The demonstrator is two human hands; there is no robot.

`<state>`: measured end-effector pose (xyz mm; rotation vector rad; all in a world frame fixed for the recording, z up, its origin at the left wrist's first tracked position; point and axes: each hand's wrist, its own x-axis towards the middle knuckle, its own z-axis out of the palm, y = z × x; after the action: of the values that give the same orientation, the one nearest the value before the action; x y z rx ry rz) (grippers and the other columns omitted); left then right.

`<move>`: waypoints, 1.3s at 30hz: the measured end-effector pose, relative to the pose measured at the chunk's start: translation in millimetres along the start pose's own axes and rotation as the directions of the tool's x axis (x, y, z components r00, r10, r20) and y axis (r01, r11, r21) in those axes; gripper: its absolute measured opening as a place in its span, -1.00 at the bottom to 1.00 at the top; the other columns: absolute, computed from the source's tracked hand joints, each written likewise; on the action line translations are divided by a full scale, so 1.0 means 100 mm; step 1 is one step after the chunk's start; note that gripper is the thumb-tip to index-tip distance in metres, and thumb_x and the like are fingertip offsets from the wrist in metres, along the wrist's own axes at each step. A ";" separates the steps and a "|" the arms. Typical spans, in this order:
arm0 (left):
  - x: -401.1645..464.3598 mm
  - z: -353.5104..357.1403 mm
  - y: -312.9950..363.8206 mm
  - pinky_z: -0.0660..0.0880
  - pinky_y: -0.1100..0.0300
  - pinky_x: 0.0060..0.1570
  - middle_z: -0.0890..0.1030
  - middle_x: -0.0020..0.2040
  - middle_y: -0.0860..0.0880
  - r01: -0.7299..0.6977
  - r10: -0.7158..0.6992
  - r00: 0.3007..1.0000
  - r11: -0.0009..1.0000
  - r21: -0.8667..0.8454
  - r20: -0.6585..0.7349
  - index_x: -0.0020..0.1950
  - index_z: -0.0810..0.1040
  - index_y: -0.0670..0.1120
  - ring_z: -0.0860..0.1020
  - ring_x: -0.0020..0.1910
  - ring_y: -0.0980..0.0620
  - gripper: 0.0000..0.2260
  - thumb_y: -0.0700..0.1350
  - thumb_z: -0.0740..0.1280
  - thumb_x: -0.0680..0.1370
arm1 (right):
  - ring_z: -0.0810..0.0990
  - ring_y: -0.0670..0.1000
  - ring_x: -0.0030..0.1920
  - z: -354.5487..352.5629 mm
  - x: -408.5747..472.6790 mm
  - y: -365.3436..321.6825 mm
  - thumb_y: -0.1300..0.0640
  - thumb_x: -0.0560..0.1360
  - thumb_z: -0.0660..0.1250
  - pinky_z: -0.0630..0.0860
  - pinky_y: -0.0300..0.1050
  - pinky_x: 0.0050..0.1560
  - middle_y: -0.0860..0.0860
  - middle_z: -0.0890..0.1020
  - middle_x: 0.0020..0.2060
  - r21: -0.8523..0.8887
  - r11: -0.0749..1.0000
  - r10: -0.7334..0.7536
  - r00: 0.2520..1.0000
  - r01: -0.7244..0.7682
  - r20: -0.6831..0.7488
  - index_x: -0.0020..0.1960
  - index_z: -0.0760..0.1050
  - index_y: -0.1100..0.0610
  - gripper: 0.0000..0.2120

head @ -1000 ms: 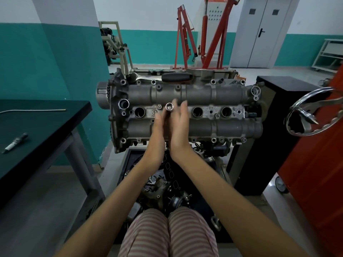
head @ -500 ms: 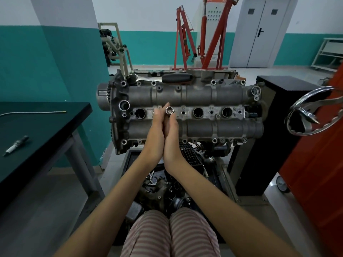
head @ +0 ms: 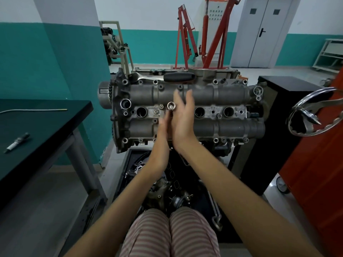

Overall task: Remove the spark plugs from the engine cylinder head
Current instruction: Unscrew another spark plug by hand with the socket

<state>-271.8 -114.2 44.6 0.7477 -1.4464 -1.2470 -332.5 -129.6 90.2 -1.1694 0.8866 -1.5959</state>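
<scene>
While flat palms [head: 182, 119] press it, socket [head: 171, 105] fills one well.

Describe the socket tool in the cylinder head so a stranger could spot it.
Find the grey cylinder head with its middle row of plug wells. The socket stands in the second well from the left, between the left hand and right hand. Its shiny hollow end protrudes; the neighbouring wells are dark, open holes.

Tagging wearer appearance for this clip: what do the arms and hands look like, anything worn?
Both forearms are bare to the frame's lower edge, with no sleeves in view. The left hand and right hand are bare too: no gloves, and no rings, watch or wristband can be made out, though the fingers are motion-blurred. The only clothing showing is the pink-and-white striped trousers.
</scene>
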 end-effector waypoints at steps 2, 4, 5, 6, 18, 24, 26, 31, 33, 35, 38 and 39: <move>-0.03 0.00 -0.06 0.15 0.28 0.40 0.18 0.49 0.16 -0.001 0.002 0.999 0.999 0.037 -0.039 0.52 0.10 0.05 0.16 0.41 0.33 -0.36 0.29 -0.17 0.51 | 0.03 -0.14 0.46 0.01 0.09 -0.09 -0.19 0.59 -0.21 -0.01 -0.23 0.39 -0.04 0.06 0.50 0.049 0.998 -0.030 0.999 0.031 -0.023 0.51 0.00 0.13 -0.40; 0.04 -0.03 -0.02 0.06 0.05 0.47 0.14 0.52 0.08 0.000 -0.002 0.995 1.000 -0.018 -0.104 0.53 0.08 0.02 0.11 0.47 0.20 -0.39 0.26 -0.19 0.56 | 0.02 -0.17 0.46 -0.01 0.05 -0.03 -0.18 0.59 -0.22 -0.01 -0.28 0.33 -0.07 0.05 0.50 0.061 0.997 -0.036 0.999 0.037 -0.021 0.51 -0.01 0.11 -0.42; 0.09 -0.04 0.04 0.02 0.00 0.48 0.11 0.53 0.08 0.002 -0.009 0.992 0.998 -0.059 -0.125 0.53 0.06 0.02 0.08 0.48 0.19 -0.42 0.25 -0.19 0.58 | 0.03 -0.19 0.45 -0.02 -0.02 0.05 -0.18 0.59 -0.22 0.00 -0.30 0.32 -0.08 0.05 0.50 0.046 0.999 -0.024 1.000 0.025 -0.008 0.51 -0.01 0.08 -0.43; 0.14 -0.04 0.09 0.00 -0.01 0.48 0.09 0.53 0.10 0.010 -0.020 0.991 0.997 -0.072 -0.136 0.54 0.04 0.04 0.06 0.48 0.19 -0.44 0.24 -0.19 0.59 | 0.06 -0.22 0.43 -0.03 -0.11 0.15 -0.18 0.59 -0.21 0.05 -0.36 0.30 -0.10 0.06 0.49 0.035 0.999 -0.005 1.000 0.004 0.010 0.51 0.01 0.05 -0.44; -0.03 0.04 0.08 0.05 0.29 0.43 0.09 0.51 0.18 -0.031 0.033 0.996 0.999 0.026 -0.084 0.53 0.04 0.05 0.08 0.44 0.31 -0.34 0.28 -0.16 0.47 | 0.03 -0.15 0.46 0.02 0.09 -0.06 -0.17 0.60 -0.19 0.00 -0.27 0.32 -0.06 0.08 0.49 0.064 0.997 -0.048 0.999 0.049 -0.013 0.50 0.03 0.11 -0.43; 0.31 -0.05 0.22 0.00 0.15 0.44 0.13 0.51 0.11 -0.021 0.023 0.998 0.999 0.031 -0.064 0.51 0.12 0.06 0.08 0.47 0.20 -0.47 0.22 -0.21 0.60 | 0.10 -0.16 0.44 0.02 -0.34 0.33 -0.20 0.50 -0.07 0.07 -0.16 0.44 -0.08 0.13 0.48 0.146 0.989 0.027 1.000 -0.028 0.013 0.50 0.04 0.02 -0.38; 0.27 0.01 0.17 0.07 0.15 0.44 0.20 0.49 0.11 -0.025 0.026 1.000 1.000 0.013 -0.018 0.48 0.20 0.07 0.15 0.45 0.19 -0.50 0.21 -0.16 0.61 | 0.23 -0.14 0.40 0.04 -0.41 0.40 -0.09 0.59 -0.06 0.22 -0.31 0.32 -0.05 0.25 0.44 0.046 0.999 0.024 1.000 -0.024 -0.001 0.48 0.11 0.07 -0.50; 0.04 0.00 -0.02 0.23 0.46 0.29 0.25 0.38 0.26 -0.023 0.023 1.000 0.999 -0.024 0.003 0.51 0.13 0.02 0.25 0.31 0.44 -0.52 0.14 -0.13 0.62 | 0.41 -0.30 0.22 0.03 -0.12 0.09 -0.09 0.63 -0.16 0.33 -0.34 0.25 -0.17 0.45 0.27 -0.010 0.997 -0.079 0.997 0.079 0.013 0.27 0.40 0.02 -0.56; -0.06 0.02 -0.06 0.21 0.50 0.28 0.19 0.44 0.23 -0.066 0.067 0.998 0.998 0.020 -0.021 0.51 0.09 0.03 0.21 0.33 0.44 -0.43 0.21 -0.14 0.54 | 0.16 -0.20 0.42 0.03 0.04 -0.01 -0.13 0.61 -0.18 0.09 -0.22 0.41 -0.07 0.18 0.46 0.018 0.995 -0.098 0.995 0.098 -0.021 0.47 0.16 0.12 -0.46; -0.04 0.02 -0.04 0.11 0.29 0.43 0.11 0.51 0.14 -0.082 0.083 0.992 0.996 0.016 -0.090 0.53 0.04 0.02 0.11 0.44 0.30 -0.40 0.23 -0.16 0.53 | 0.06 -0.21 0.44 0.04 0.05 -0.05 -0.15 0.61 -0.17 0.04 -0.33 0.32 -0.08 0.09 0.49 0.057 0.994 -0.087 0.996 0.089 -0.029 0.50 0.04 0.11 -0.45; 0.22 -0.06 0.13 -0.05 0.16 0.47 0.03 0.54 0.11 -0.067 0.059 0.983 0.997 -0.041 -0.177 0.54 -0.02 0.02 0.02 0.47 0.24 -0.48 0.18 -0.21 0.61 | 0.21 -0.44 0.27 -0.01 -0.14 0.24 -0.19 0.60 -0.10 0.15 -0.63 0.07 -0.10 0.18 0.46 -0.056 0.998 -0.040 0.998 0.038 -0.044 0.47 0.11 0.00 -0.49; 0.30 -0.08 0.19 -0.04 0.16 0.46 0.05 0.53 0.11 -0.066 0.058 0.986 0.997 -0.047 -0.158 0.53 0.00 0.01 0.04 0.47 0.24 -0.48 0.17 -0.22 0.62 | 0.25 -0.49 0.21 -0.01 -0.22 0.34 -0.20 0.58 -0.07 0.17 -0.64 0.08 -0.09 0.20 0.46 -0.066 0.997 -0.035 0.999 0.033 -0.034 0.44 0.14 -0.07 -0.53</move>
<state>-269.5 -139.0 71.4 0.7436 -1.2953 -1.1481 -322.4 -118.8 52.9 -1.2110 0.9532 -1.6297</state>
